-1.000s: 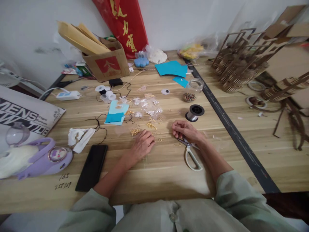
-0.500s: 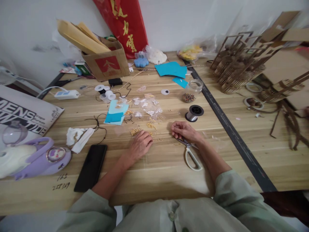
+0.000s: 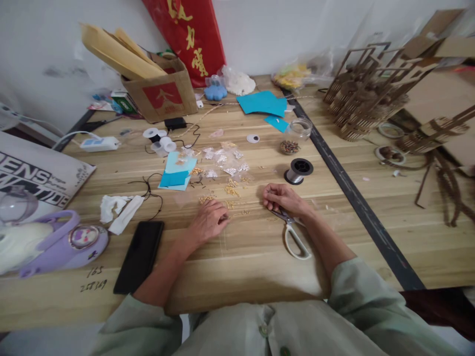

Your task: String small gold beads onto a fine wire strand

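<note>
My left hand [image 3: 211, 220] rests on the table, fingers bent and drawn together, its tips beside a short row of small gold pieces [image 3: 241, 213]. Anything between those fingertips is too small to make out. Just beyond it lie loose piles of small gold findings [image 3: 232, 187]. To the right, my right hand [image 3: 284, 199] is closed, thumb against the curled fingers, and what it may hold is hidden. Under its wrist lie white-handled scissors [image 3: 297, 243], their blades partly covered by the hand. A spool of thin grey wire or thread [image 3: 298, 171] stands just behind my right hand.
A glass jar of beads [image 3: 291, 146] stands behind the spool. Small bags of silvery parts [image 3: 226, 160] and blue cards [image 3: 175, 179] lie behind my left hand. A black phone [image 3: 139, 257] is beside my left forearm. Small wooden baskets [image 3: 356, 109] crowd the right back.
My left hand has shifted slightly left, uncovering more of the gold row beside its fingertips. My right hand stays closed in nearly the same place. The view has tilted slightly.
</note>
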`<state>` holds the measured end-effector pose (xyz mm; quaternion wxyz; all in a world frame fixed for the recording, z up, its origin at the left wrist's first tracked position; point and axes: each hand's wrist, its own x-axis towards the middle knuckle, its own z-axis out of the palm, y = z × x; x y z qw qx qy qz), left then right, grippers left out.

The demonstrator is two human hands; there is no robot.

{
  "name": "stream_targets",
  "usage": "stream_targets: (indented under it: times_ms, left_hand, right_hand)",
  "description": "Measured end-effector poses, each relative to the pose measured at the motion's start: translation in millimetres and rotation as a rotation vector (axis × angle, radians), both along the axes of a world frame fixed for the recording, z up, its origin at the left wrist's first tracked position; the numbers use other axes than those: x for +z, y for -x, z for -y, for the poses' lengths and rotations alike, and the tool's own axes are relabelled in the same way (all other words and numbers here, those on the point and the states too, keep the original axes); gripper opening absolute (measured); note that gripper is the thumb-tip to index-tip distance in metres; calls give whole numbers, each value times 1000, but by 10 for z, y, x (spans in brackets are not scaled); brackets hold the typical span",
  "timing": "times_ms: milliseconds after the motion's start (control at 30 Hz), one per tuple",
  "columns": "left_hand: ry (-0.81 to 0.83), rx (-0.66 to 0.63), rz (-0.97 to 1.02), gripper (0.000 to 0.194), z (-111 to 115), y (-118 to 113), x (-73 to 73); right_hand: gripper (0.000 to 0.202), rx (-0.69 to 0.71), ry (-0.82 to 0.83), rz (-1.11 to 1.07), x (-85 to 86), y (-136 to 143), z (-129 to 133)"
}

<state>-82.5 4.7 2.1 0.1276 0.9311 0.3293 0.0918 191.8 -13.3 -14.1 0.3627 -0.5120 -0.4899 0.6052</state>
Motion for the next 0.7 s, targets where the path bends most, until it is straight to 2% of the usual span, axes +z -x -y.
stream_targets:
  times_ms: [700]
  left_hand:
    - [129, -5, -102, 12, -49, 63, 145]
  right_hand:
    - [26, 15, -13, 6, -12, -17, -13]
